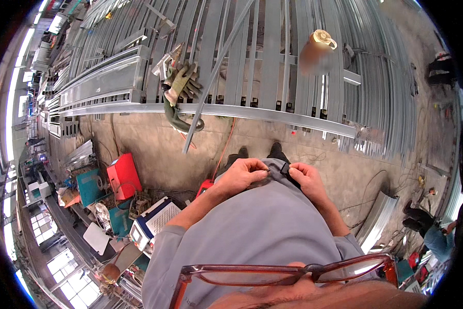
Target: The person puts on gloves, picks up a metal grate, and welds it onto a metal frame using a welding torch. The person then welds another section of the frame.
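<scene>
The right hand (307, 177) pinches a flat black strap (286, 168); the left hand (246, 175), fingertips together, has a grip whose contents I cannot tell.

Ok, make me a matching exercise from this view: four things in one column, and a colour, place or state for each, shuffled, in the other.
1. Right hand
2. Work glove
3. Box-shaped case
4. Glasses

A. Bright red
B. Low in the picture, near the camera
C. At a black strap
D. On the metal bars

Pairs: 1-C, 2-D, 3-A, 4-B
</scene>
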`<control>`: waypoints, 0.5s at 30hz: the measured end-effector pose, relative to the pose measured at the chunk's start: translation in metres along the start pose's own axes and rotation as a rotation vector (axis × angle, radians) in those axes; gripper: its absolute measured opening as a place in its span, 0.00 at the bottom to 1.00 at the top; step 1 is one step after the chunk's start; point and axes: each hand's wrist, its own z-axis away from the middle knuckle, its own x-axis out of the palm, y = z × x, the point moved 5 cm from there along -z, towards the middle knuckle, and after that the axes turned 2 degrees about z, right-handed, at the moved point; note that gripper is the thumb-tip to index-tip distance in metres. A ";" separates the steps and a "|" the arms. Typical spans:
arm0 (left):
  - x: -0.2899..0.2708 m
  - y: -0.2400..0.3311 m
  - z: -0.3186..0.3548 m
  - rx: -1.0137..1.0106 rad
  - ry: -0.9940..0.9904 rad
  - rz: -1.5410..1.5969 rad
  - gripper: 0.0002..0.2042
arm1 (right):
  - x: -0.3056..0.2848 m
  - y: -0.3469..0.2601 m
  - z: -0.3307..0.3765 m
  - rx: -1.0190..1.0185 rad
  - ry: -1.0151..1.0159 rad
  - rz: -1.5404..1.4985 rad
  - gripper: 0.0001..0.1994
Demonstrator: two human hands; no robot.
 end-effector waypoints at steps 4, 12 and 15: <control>0.000 -0.005 -0.001 0.034 -0.014 0.030 0.08 | 0.020 -0.030 0.007 -0.043 -0.081 0.254 0.12; 0.001 -0.003 0.006 0.040 0.031 0.009 0.08 | 0.027 -0.029 0.003 -0.143 -0.137 0.456 0.15; 0.001 -0.009 0.007 0.074 0.027 -0.006 0.08 | 0.027 -0.025 0.004 -0.134 -0.147 0.434 0.15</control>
